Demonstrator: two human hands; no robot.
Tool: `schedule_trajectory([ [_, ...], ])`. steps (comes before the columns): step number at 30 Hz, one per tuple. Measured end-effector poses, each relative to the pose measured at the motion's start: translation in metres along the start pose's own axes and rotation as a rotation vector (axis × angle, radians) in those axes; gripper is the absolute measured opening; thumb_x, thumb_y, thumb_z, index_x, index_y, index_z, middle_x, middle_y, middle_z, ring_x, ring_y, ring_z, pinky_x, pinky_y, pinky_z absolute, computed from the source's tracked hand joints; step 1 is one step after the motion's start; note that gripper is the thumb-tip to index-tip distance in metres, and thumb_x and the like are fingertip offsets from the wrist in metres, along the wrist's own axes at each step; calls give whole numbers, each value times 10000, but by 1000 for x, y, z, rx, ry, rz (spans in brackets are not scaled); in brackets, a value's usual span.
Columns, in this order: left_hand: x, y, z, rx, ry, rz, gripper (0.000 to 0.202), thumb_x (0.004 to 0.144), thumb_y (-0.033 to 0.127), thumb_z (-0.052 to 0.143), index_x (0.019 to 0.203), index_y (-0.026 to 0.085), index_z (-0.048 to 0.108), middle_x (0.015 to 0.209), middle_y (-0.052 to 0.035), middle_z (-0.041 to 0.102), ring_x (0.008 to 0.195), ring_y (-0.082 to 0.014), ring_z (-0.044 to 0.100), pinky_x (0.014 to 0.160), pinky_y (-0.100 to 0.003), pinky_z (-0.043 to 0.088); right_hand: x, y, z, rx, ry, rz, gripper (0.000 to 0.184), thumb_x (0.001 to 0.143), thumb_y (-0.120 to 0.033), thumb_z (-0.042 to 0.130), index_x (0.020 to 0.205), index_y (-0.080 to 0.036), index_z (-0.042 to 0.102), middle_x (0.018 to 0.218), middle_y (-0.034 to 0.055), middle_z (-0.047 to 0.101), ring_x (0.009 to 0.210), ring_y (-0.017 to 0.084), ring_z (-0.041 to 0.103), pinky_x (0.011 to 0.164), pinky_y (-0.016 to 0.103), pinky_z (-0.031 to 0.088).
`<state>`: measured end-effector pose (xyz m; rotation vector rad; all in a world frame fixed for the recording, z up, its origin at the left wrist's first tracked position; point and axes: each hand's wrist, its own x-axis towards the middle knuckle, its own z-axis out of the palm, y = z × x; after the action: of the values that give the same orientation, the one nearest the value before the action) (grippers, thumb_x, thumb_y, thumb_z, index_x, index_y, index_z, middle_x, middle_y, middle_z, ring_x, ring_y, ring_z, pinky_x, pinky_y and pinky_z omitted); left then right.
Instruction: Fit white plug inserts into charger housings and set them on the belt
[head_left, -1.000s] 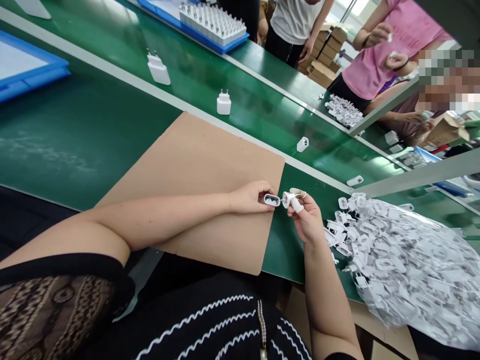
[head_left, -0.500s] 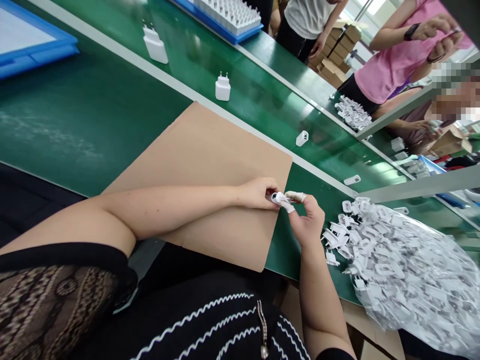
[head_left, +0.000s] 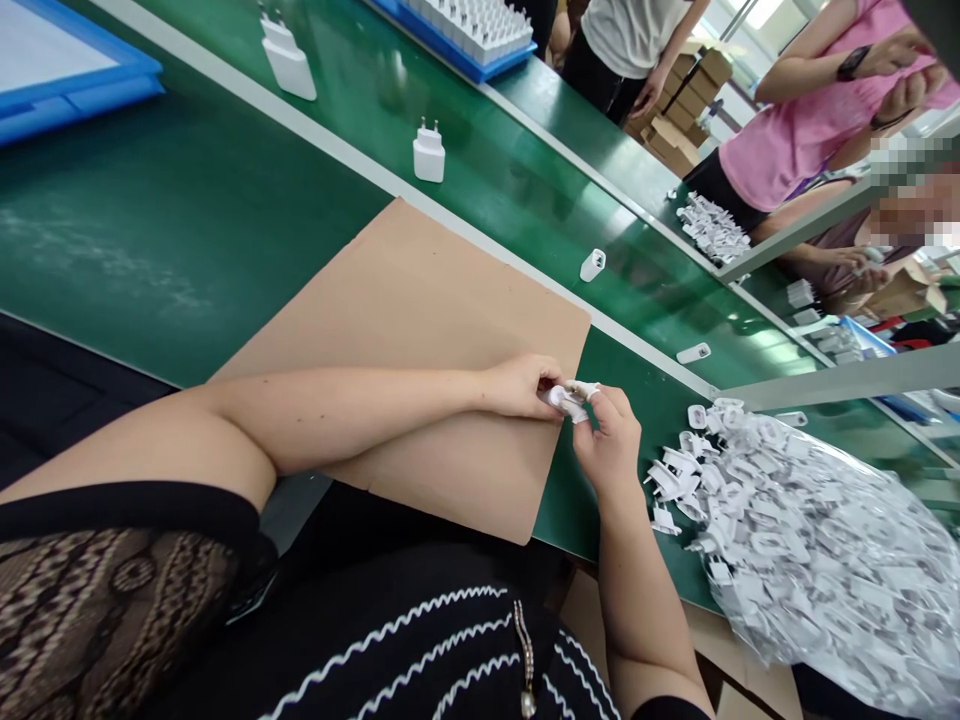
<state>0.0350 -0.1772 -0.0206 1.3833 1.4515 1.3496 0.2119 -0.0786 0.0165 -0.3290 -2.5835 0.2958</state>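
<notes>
My left hand is closed around a small white charger part, mostly hidden by the fingers. Against its end, my right hand pinches; white coverings wrap its thumb and finger. Any separate piece between those right fingertips is too small and covered to make out clearly. Both hands meet above the right edge of a brown cardboard sheet lying on the green table. Right of my right hand, loose white plug parts spill from a clear plastic bag full of them.
Beyond a pale rail, a green conveyor carries spaced white chargers, including an upright plug charger. A blue tray sits far left; another blue tray holds rows of chargers. Co-workers stand across the line. A metal post slants at right.
My right hand has moved slightly left, closer to the charger part in my left hand. The chargers on the conveyor have shifted left.
</notes>
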Motion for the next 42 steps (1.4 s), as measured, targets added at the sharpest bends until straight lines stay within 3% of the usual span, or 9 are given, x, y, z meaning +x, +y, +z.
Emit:
schedule_trajectory([
  [13, 2, -6, 4, -87, -5, -47, 284, 669, 311, 854, 817, 159, 665, 857, -13, 679, 790, -163, 637, 758, -300, 523, 13, -2, -6, -103, -116, 0, 307, 800, -67, 541, 980, -232, 727, 907, 62, 740, 850, 240, 639, 731, 328, 514],
  [21, -1, -8, 11, 87, 80, -9, 274, 709, 358, 821, 839, 164, 678, 805, 2, 648, 742, -156, 609, 694, -275, 480, 2, -7, 6, -80, 22, 144, 314, 777, -78, 541, 970, -242, 727, 911, 54, 746, 872, 245, 652, 740, 328, 502],
  [27, -1, 2, 7, 137, -2, -60, 302, 713, 402, 817, 831, 161, 679, 831, -19, 694, 785, -184, 649, 728, -286, 507, -1, -7, 11, -99, -22, 157, 297, 783, -82, 600, 967, -263, 747, 990, 55, 765, 896, 248, 659, 736, 329, 507],
  [30, -3, 5, 7, 168, -11, -57, 344, 734, 462, 803, 849, 158, 688, 836, -30, 709, 785, -193, 663, 722, -290, 516, 0, -7, 12, 10, -8, 271, 291, 813, -136, 629, 1049, -263, 745, 974, 61, 769, 908, 264, 679, 782, 357, 540],
  [32, 2, 5, 6, 222, -37, -55, 358, 736, 473, 803, 886, 160, 713, 838, -31, 721, 777, -199, 672, 714, -294, 520, -3, -5, 2, 152, -13, 337, 422, 855, -216, 654, 1271, -280, 674, 1066, 66, 775, 922, 267, 699, 812, 380, 566],
  [34, 17, 4, 3, 276, -41, -56, 357, 736, 461, 801, 920, 163, 734, 857, -35, 738, 791, -214, 687, 725, -305, 530, -15, 0, -15, 233, -13, 326, 626, 905, -316, 661, 1505, -300, 485, 1344, 109, 695, 1056, 282, 700, 901, 423, 570],
  [36, 46, 2, -5, 364, 19, -45, 337, 753, 431, 786, 962, 170, 744, 913, -43, 758, 841, -230, 702, 759, -314, 540, -40, 10, -35, 107, 18, 283, 696, 943, -406, 641, 1580, -284, 389, 1599, 170, 461, 1299, 343, 593, 1052, 512, 498],
  [40, 123, -7, -34, 652, 229, -81, 319, 817, 357, 729, 1101, 213, 737, 1134, -62, 764, 1004, -254, 699, 846, -318, 539, -105, 43, -53, -484, 88, 585, 710, 943, -585, 584, 1505, -163, 487, 1557, 325, 402, 1404, 545, 410, 1036, 767, 351],
  [42, 158, -12, -49, 725, 316, -113, 320, 847, 327, 688, 1142, 208, 727, 1198, -96, 747, 1101, -287, 671, 942, -361, 518, -125, 56, -49, -632, -21, 744, 623, 965, -527, 551, 1423, -105, 549, 1458, 347, 479, 1363, 551, 445, 1008, 739, 381],
])
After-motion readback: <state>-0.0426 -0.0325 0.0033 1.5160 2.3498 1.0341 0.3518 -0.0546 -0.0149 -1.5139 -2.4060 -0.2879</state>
